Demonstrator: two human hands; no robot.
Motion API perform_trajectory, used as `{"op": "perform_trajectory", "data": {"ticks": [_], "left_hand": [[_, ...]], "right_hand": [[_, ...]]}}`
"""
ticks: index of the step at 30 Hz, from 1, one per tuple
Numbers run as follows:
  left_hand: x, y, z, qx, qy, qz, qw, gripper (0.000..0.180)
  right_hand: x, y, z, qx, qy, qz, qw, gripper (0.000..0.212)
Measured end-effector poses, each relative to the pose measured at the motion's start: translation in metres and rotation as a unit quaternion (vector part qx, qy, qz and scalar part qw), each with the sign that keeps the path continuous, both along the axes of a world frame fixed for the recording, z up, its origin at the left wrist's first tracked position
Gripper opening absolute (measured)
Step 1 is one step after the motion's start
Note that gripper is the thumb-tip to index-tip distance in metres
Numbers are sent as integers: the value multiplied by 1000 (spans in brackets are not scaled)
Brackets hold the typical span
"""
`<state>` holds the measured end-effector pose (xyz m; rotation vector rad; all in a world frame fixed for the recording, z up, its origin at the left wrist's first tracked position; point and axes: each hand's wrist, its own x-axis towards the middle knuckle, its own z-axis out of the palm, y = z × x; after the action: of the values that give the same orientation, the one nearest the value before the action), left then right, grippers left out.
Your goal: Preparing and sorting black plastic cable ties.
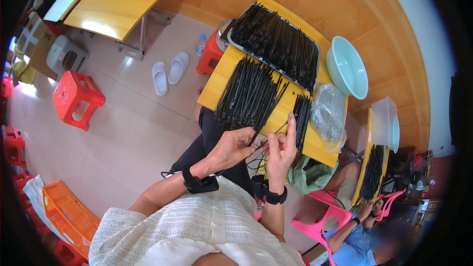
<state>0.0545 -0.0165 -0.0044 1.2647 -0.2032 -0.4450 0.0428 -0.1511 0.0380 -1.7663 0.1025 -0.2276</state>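
Bright light glares off the floor [133, 113] and upper-left yellow table [130, 0]; edges bend.

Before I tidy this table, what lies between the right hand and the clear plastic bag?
In the head view, a narrow bundle of thin black strips on the yellow tabletop.

Three piles of thin black rods [249, 93] lie on the yellow wooden worktop [216, 83]: one in one shallow metal tray [245, 51] along the far edge, two toward the near edge. One clear plastic bag [329, 113] lies by the right edge; on the tiled floor [133, 106], two white slippers [160, 80].
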Motion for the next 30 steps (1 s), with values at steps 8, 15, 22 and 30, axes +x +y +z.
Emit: {"op": "perform_trajectory", "data": {"ticks": [8,15,22,30], "left_hand": [[-4,-4,18,151,-73,0,986,11],[5,-7,0,-133,48,58,988,17],[9,-14,4,-94,48,67,992,18],[7,-28,13,76,-22,32,996,39]], "right_hand": [[5,-5,-8,-96,39,-11,995,62],[-1,-6,-6,-50,-20,-23,998,68],[-31,-2,-4,-259,-12,68,963,48],[-26,-70,-13,-388,44,-57,919,42]]}}
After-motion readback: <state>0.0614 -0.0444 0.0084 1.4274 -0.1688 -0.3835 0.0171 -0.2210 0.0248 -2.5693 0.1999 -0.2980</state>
